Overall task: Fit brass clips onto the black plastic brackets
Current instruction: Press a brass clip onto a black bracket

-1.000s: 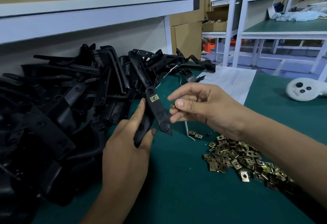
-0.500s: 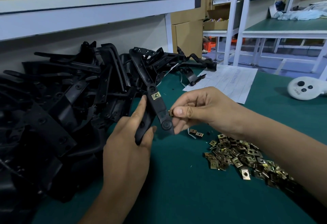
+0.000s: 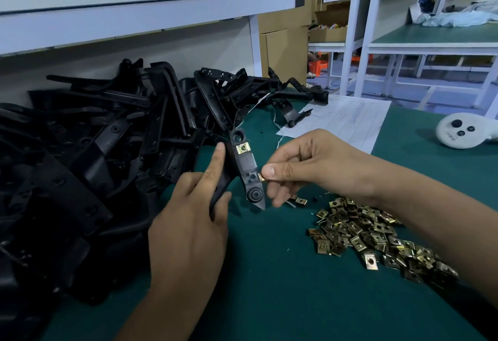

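My left hand (image 3: 194,222) grips a black plastic bracket (image 3: 246,168) above the green mat, index finger stretched up along its left edge. One brass clip (image 3: 242,148) sits fitted near the bracket's upper hole. My right hand (image 3: 301,162) pinches a second brass clip (image 3: 260,177) between thumb and forefinger, touching the bracket's right edge just above its round lower end. A heap of loose brass clips (image 3: 372,235) lies on the mat under my right forearm.
A big pile of black brackets (image 3: 89,152) fills the left side of the table. A printed paper sheet (image 3: 347,122) and a white controller (image 3: 463,130) lie at the back right. A white shelf (image 3: 151,9) overhangs the pile. Other benches stand beyond.
My right hand has brought the pinched clip leftward and down to the bracket's right edge. My left hand tilted the bracket more upright.
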`<state>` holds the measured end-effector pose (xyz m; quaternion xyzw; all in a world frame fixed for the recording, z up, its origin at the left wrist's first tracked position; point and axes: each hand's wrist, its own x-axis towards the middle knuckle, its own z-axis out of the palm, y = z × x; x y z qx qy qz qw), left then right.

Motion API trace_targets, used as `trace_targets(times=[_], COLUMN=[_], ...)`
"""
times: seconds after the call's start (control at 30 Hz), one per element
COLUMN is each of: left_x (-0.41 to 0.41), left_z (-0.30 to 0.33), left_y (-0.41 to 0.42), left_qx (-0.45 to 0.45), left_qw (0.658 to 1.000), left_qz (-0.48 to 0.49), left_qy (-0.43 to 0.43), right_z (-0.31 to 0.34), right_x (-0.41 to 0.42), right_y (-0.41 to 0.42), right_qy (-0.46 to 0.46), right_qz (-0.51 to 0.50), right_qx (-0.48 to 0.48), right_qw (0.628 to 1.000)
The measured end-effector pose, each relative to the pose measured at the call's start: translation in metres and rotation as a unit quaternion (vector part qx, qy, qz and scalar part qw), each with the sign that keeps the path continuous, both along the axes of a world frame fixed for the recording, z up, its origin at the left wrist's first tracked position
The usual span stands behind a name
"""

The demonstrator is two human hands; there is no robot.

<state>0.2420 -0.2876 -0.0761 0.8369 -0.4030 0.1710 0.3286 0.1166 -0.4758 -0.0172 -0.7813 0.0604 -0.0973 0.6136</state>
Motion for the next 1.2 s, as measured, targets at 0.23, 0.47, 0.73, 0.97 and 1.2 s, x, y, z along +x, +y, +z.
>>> trace_targets(times=[0.23, 0.47, 0.73, 0.97, 1.2], left_x=[0.000, 0.004, 0.001, 0.008, 0.005], left_z=[0.001, -0.004, -0.002, -0.006, -0.007], left_y=[0.000, -0.002, 0.000, 0.003, 0.003], left_qx=[0.009, -0.005, 0.011, -0.101, -0.142], left_qw=[1.000, 1.000, 1.000, 0.986, 0.972], left_qz=[-0.004, 0.024, 0.011, -0.126, -0.188], left_qy=[0.005, -0.005, -0.010, 0.045, 0.025], right_z=[-0.006, -0.016, -0.019, -0.021, -0.027], right_x=[0.004, 0.014, 0.014, 0.014, 0.016], right_y=[0.005, 0.021, 0.025, 0.024, 0.026], right_qy=[-0.024, -0.055, -0.041, 0.071, 0.001], right_qz=[-0.040, -0.097, -0.082, 0.151, 0.215], right_qx=[0.022, 0.077, 0.066, 0.253, 0.276], right_qw=[0.999, 0.991, 0.994, 0.953, 0.937])
